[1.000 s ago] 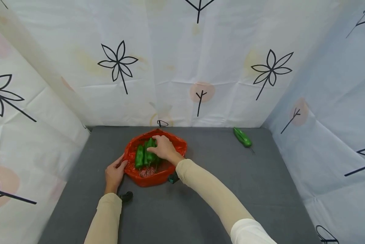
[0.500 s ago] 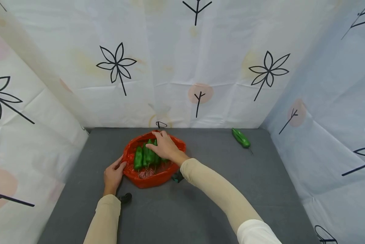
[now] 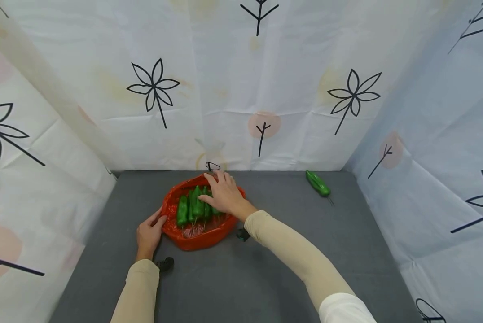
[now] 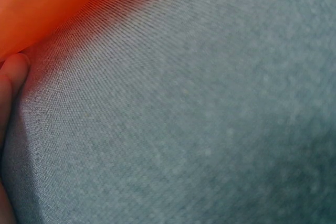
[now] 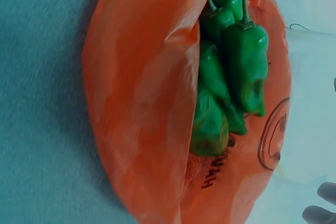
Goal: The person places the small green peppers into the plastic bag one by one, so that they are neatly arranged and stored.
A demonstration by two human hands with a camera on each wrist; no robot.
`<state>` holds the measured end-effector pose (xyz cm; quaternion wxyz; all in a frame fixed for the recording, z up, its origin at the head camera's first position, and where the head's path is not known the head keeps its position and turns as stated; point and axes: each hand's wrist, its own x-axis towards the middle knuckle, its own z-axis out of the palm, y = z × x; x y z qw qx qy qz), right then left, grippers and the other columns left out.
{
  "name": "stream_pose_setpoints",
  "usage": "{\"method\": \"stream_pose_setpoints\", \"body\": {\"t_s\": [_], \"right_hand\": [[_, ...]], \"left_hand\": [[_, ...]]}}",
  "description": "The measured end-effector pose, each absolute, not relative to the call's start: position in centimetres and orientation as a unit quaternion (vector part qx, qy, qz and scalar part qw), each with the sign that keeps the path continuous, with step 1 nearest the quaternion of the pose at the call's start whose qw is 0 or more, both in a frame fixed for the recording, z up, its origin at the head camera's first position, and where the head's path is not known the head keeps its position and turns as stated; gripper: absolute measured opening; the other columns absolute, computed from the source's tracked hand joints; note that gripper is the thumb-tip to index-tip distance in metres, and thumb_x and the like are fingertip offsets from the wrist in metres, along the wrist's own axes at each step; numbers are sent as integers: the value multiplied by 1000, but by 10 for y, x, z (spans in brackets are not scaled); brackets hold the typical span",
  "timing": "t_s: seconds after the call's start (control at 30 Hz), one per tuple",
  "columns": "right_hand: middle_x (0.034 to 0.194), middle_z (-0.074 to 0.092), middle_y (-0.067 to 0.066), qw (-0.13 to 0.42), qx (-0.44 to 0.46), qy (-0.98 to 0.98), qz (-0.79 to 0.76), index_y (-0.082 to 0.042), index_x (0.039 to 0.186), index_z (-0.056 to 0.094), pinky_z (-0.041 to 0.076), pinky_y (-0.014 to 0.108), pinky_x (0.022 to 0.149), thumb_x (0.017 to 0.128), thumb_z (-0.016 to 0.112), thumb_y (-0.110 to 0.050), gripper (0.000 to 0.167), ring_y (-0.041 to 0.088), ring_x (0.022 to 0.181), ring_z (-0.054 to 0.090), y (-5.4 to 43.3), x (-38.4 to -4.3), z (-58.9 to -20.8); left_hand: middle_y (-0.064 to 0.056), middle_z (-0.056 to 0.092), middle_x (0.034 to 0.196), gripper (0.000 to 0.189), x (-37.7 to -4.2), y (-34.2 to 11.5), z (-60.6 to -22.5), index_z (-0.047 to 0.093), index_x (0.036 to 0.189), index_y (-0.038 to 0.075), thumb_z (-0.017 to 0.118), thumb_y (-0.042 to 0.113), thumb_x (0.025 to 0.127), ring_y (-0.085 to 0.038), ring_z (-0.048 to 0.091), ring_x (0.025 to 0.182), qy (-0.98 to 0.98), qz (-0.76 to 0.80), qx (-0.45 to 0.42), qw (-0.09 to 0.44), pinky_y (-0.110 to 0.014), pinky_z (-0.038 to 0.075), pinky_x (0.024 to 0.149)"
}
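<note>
A red plastic bag (image 3: 199, 242) with an open, rolled-out mouth holds several green peppers (image 3: 197, 204), lying side by side with stems toward me. My left hand (image 3: 148, 233) pinches the bag's left edge; in the left wrist view a fingertip (image 4: 18, 66) meets the bag's underside. My right hand (image 3: 225, 195) is over the bag's right part, fingers spread and holding nothing, partly hiding the peppers and far rim. The right wrist view shows the peppers (image 5: 244, 61) inside the bag and dark fingertips (image 5: 317, 214) at the lower right.
One more green pepper (image 3: 318, 183) lies at the back right of the grey table (image 3: 274, 278). Patterned white cloth walls (image 3: 225, 98) close off the back and both sides. Dark wrist camera parts (image 3: 166, 264) sit near each cuff.
My right hand has moved right, away from the peppers toward the bag's right rim, with its fingers spreading apart. The left hand keeps its hold. The view has shifted slightly.
</note>
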<state>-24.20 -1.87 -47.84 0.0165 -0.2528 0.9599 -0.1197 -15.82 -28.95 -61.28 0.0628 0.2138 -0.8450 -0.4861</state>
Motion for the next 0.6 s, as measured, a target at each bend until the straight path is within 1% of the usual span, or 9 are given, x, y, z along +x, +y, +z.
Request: {"method": "stream_pose_setpoints", "body": {"t_s": [0.13, 0.23, 0.37, 0.5, 0.6], "right_hand": [[168, 22, 10, 19, -253, 963, -95, -30, 163, 25, 24, 60, 126, 98, 50, -67, 79, 35, 158, 20, -15, -243, -479], [170, 17, 10, 16, -257, 963, -78, -30, 164, 22, 20, 64, 126, 97, 49, -69, 82, 36, 160, 13, -12, -244, -479], [171, 13, 10, 2, -263, 963, -54, -28, 165, 19, 18, 65, 125, 96, 46, -74, 87, 39, 160, 12, -6, -244, -481], [173, 9, 11, -3, -269, 963, -37, -28, 166, 15, 18, 67, 125, 94, 41, -78, 91, 41, 160, 11, 1, -244, -483], [174, 5, 11, 4, -269, 963, -36, -29, 166, 12, 16, 68, 124, 94, 38, -79, 91, 40, 161, 6, 5, -244, -483]], "left_hand": [[-10, 54, 153, 52, -158, -289, -613, 56, 147, 33, 61, 52, 99, -36, 45, 146, -847, -484, 212, 59, -57, 32, 121], [-10, 55, 152, 52, -158, -289, -613, 56, 147, 33, 61, 52, 99, -36, 45, 146, -848, -482, 212, 59, -57, 32, 121], [-10, 56, 152, 52, -158, -289, -613, 56, 147, 34, 61, 53, 99, -35, 46, 146, -848, -481, 214, 58, -57, 32, 121], [-9, 55, 152, 53, -159, -289, -613, 56, 147, 34, 61, 54, 98, -35, 45, 147, -847, -483, 217, 55, -57, 32, 121], [-10, 55, 152, 53, -159, -289, -613, 56, 146, 34, 61, 55, 98, -35, 45, 147, -845, -485, 218, 54, -57, 31, 121]]}}
